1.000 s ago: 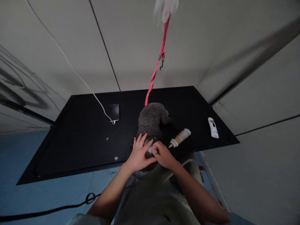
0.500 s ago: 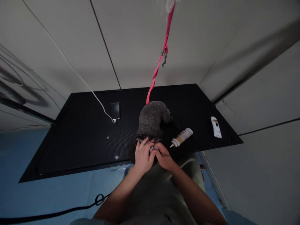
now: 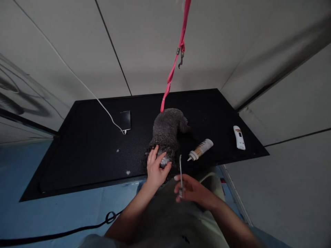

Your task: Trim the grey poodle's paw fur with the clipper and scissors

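Note:
A small grey curly-haired dog [image 3: 167,129] stands on the black table [image 3: 85,151], tied by a pink leash [image 3: 173,67] that runs up out of view. My left hand [image 3: 155,167] rests on the dog's rear, fingers curled around a pale patch of fur. Drawn back toward my body, my right hand [image 3: 190,189] is closed on a thin metal tool [image 3: 180,172] that points up toward the dog. A white and tan squeeze bottle [image 3: 201,150] lies on the table just right of the dog.
A phone [image 3: 125,120] lies on the table's left part with a white cable [image 3: 85,91] plugged in. A white handheld device [image 3: 239,137] lies near the right edge. A black cord [image 3: 64,230] runs over the blue floor. Walls close in behind and right.
My right hand has pulled back from the dog's rear toward me, bringing the thin metal tool into view. My left hand stays on the dog.

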The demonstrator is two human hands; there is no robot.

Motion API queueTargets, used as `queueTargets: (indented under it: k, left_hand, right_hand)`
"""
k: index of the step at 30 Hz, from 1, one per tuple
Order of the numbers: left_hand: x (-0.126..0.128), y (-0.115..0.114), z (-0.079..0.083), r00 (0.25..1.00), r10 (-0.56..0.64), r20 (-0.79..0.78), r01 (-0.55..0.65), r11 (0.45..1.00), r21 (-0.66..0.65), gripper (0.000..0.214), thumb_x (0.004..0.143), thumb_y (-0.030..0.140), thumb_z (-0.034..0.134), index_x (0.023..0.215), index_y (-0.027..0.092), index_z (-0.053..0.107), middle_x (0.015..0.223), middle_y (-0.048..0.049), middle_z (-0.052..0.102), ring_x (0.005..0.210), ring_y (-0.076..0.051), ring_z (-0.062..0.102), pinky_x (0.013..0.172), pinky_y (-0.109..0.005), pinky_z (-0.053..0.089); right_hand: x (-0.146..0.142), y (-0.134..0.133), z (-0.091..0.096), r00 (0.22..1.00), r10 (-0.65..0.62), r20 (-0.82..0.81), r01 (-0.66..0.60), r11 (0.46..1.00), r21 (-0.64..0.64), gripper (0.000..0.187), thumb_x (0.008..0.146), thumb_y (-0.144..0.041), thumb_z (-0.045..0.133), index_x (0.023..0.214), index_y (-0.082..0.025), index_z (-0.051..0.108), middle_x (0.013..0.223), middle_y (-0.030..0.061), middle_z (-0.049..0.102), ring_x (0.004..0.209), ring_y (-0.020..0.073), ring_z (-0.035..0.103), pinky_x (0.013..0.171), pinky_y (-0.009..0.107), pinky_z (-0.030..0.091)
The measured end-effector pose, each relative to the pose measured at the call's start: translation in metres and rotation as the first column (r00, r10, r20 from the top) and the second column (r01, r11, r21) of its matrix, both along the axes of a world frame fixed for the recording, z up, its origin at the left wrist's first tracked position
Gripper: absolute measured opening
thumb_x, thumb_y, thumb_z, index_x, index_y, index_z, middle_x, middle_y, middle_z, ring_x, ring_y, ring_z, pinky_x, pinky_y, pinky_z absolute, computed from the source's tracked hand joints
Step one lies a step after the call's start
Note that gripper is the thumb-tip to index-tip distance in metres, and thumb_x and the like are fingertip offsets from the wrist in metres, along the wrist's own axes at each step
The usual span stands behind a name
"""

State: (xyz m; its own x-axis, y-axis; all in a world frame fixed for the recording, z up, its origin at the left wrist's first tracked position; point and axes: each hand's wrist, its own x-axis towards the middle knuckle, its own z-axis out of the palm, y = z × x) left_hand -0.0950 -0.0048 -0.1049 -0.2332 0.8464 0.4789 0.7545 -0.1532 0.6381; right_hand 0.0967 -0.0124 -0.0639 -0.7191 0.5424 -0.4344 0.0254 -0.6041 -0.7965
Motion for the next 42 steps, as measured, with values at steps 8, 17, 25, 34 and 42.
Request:
queueTargets:
  k: [8, 17, 25, 34, 42]
  left_hand:
    - [0.003, -0.001, -0.001, 1.000, 0.017, -0.014, -0.017, 1.000, 0.002, 0.031, 0.076, 0.030, 0.065, 0.106, 0.024, 0.066, 0.145, -0.0085, 0.036, 0.136, -0.033, 0.028, 0.103, -0.054, 0.036]
    - [0.005, -0.001, 0.000, 0.998, 0.005, -0.056, -0.005, 1.000, 0.000, 0.030, 0.076, 0.031, 0.064, 0.105, 0.023, 0.067, 0.139, -0.0105, 0.043, 0.132, -0.032, 0.033, 0.101, -0.053, 0.038]
    - [0.003, -0.001, 0.002, 0.997, -0.033, -0.073, 0.032, 0.999, -0.014, 0.029, 0.076, 0.029, 0.065, 0.105, 0.024, 0.067, 0.139, -0.0098, 0.043, 0.133, -0.031, 0.033, 0.101, -0.052, 0.039]
    - [0.010, 0.002, 0.003, 0.997, -0.018, -0.078, 0.014, 0.999, -0.051, 0.028, 0.072, 0.027, 0.068, 0.100, 0.024, 0.070, 0.137, -0.0086, 0.046, 0.130, -0.032, 0.036, 0.100, -0.052, 0.041]
    - [0.012, 0.006, 0.004, 0.997, -0.001, -0.082, -0.005, 0.998, -0.070, 0.028, 0.073, 0.028, 0.066, 0.101, 0.024, 0.070, 0.137, -0.0078, 0.046, 0.129, -0.033, 0.037, 0.099, -0.052, 0.042]
  right_hand:
    - [-0.011, -0.007, 0.015, 0.986, -0.013, -0.165, -0.010, 0.990, -0.139, 0.051, 0.076, -0.053, 0.062, 0.109, -0.014, 0.056, 0.061, -0.0030, 0.058, 0.038, 0.0039, 0.040, 0.035, 0.016, 0.027]
    - [-0.011, -0.003, 0.023, 0.996, 0.019, 0.082, -0.016, 0.999, -0.037, 0.050, 0.077, -0.038, 0.060, 0.121, -0.017, 0.050, 0.059, -0.0056, 0.056, 0.038, 0.0038, 0.031, 0.038, 0.017, 0.020]
    - [-0.014, -0.004, 0.021, 0.995, 0.039, 0.093, -0.054, 0.986, 0.158, 0.043, 0.079, -0.033, 0.056, 0.119, -0.020, 0.049, 0.059, -0.0077, 0.047, 0.046, 0.0057, 0.032, 0.045, 0.019, 0.024]
    - [-0.013, -0.014, 0.024, 0.918, 0.055, 0.392, -0.273, 0.805, 0.527, 0.047, 0.074, -0.010, 0.048, 0.120, -0.022, 0.049, 0.067, -0.0063, 0.049, 0.059, 0.0088, 0.043, 0.056, 0.021, 0.033]
    - [-0.006, -0.011, 0.014, 0.852, 0.058, 0.520, -0.398, 0.718, 0.572, 0.058, 0.069, -0.011, 0.050, 0.126, -0.021, 0.044, 0.069, -0.0047, 0.056, 0.060, 0.0114, 0.050, 0.058, 0.022, 0.034]
